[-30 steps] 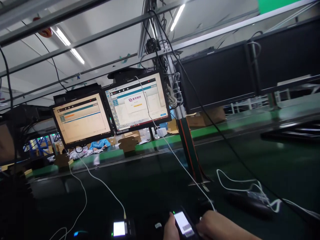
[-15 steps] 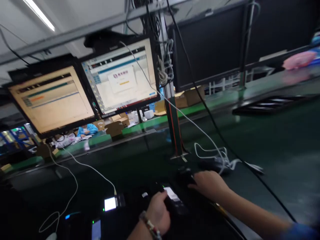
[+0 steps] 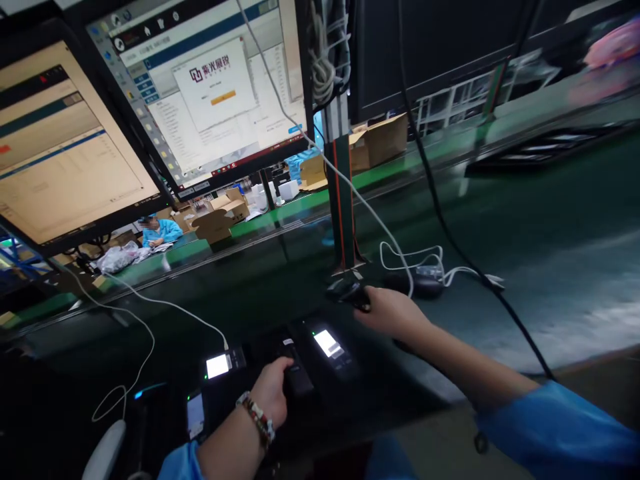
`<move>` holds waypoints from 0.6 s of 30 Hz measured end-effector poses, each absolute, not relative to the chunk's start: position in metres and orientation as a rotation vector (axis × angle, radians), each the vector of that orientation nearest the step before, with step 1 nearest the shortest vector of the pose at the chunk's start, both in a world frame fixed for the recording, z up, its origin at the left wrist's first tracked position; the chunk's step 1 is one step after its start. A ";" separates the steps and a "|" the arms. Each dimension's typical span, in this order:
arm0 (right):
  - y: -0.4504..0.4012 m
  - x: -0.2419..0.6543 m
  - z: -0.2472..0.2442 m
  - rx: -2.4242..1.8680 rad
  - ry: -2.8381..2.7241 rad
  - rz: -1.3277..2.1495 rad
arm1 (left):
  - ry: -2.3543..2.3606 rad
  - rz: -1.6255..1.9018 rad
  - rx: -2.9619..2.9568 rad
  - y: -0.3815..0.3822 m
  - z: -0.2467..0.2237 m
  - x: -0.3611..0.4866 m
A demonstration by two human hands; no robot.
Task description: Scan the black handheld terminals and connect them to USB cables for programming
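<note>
My left hand [image 3: 271, 395], with a beaded bracelet at the wrist, grips a dark handheld device [image 3: 299, 373] by its left edge, thumb on top. Just right of it lies a similar device with a lit screen [image 3: 329, 343], untouched. My right hand [image 3: 393, 311] is closed round the handle of a black scanner [image 3: 347, 291], whose head points left. Left of my left hand are a cabled device with a bright screen [image 3: 218, 365] and a smaller lit device [image 3: 195, 415].
Two lit monitors [image 3: 215, 87] hang above the bench. A green post [image 3: 342, 207] stands behind the scanner. White and black cables cross the right side. A black tray [image 3: 545, 150] lies far right. Across the bench, a person in blue [image 3: 163, 231] sits near cardboard boxes [image 3: 214, 225].
My left hand has let go of the lit-screen device and moved left onto the dark one. The scanner in my right hand has shifted up and left. The view has tilted down.
</note>
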State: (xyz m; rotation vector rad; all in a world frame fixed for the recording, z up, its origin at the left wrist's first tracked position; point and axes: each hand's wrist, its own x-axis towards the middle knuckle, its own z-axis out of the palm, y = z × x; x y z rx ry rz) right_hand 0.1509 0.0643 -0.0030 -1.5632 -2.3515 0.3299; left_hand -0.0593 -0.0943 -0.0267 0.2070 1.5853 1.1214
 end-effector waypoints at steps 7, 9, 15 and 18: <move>0.002 0.142 0.008 -0.954 -2.277 1.004 | 1.689 1.355 0.514 -0.106 -0.042 -0.063; -0.011 0.138 0.007 -0.891 -2.265 1.091 | 1.643 1.500 0.648 -0.113 -0.043 -0.064; -0.027 0.127 0.016 -0.770 -2.147 1.250 | 1.569 1.671 0.860 -0.129 -0.047 -0.064; -0.027 0.124 0.020 -0.776 -2.122 1.297 | 1.615 1.677 0.905 -0.132 -0.049 -0.064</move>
